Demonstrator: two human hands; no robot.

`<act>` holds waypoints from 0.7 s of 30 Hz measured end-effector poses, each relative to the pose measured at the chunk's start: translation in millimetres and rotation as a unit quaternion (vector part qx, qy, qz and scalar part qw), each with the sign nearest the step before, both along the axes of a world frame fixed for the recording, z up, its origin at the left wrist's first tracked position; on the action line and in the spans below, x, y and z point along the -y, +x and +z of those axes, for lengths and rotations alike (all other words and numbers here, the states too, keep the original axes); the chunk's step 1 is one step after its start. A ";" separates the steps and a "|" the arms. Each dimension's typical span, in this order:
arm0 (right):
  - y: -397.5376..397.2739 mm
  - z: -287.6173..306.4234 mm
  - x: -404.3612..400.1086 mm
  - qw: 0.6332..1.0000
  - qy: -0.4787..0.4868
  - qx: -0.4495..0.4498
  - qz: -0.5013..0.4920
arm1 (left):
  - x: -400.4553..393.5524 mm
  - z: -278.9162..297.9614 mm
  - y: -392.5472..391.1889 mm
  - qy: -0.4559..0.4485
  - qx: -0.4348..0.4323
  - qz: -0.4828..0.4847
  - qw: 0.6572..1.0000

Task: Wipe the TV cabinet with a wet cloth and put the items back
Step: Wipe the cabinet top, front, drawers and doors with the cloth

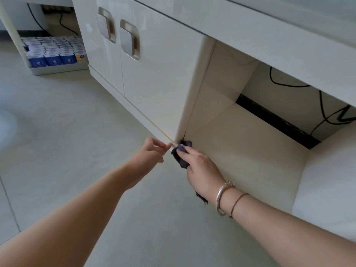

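- Right hand [202,168], in the head view, gripped the dark wet cloth [180,154], pressing it at the low front corner of the TV cabinet [159,83], where the door panel met the open shelf.
- Left hand [152,151] held nothing, fingers loosely extended, fingertips at the plinth's front edge.
- Wiping was seemingly in hand; next, the cloth probably needed drawing along the shelf.
- Stacked boxes [54,51] sat in the far-left compartment.

Most of the dark cloth [180,156] is hidden under the right hand [200,166] — only bunched ends are seen. The cables [325,110] are cut off at the right edge. Print on the blue boxes [54,53] cannot be read — too small.
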State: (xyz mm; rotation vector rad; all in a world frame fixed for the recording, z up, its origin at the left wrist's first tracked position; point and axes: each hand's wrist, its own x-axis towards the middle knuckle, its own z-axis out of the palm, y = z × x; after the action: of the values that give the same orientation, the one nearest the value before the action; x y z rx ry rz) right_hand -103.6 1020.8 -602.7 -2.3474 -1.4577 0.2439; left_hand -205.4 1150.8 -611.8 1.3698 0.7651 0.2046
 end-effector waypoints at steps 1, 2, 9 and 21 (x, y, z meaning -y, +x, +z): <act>-1.5 2.6 8.9 0.999 0.010 -0.029 0.007 | -0.6 -1.9 -1.6 0.004 -0.005 0.004 1.000; -2.7 3.7 20.5 0.999 0.024 -0.046 0.001 | -0.5 -3.6 -2.3 0.006 -0.010 0.005 1.000; 27.4 4.9 113.4 0.940 0.074 0.032 -0.331 | 20.6 -0.9 4.2 -0.002 -0.006 -0.004 1.000; -6.0 -33.3 39.1 0.931 0.036 0.077 -0.355 | 22.6 -8.6 9.7 -0.037 0.026 0.020 0.999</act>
State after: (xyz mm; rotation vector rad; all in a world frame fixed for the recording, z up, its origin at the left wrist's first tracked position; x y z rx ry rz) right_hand -109.6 981.7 -635.9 -2.6914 -0.5691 -0.1896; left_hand -195.7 1128.2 -620.4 1.2745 0.7493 0.2405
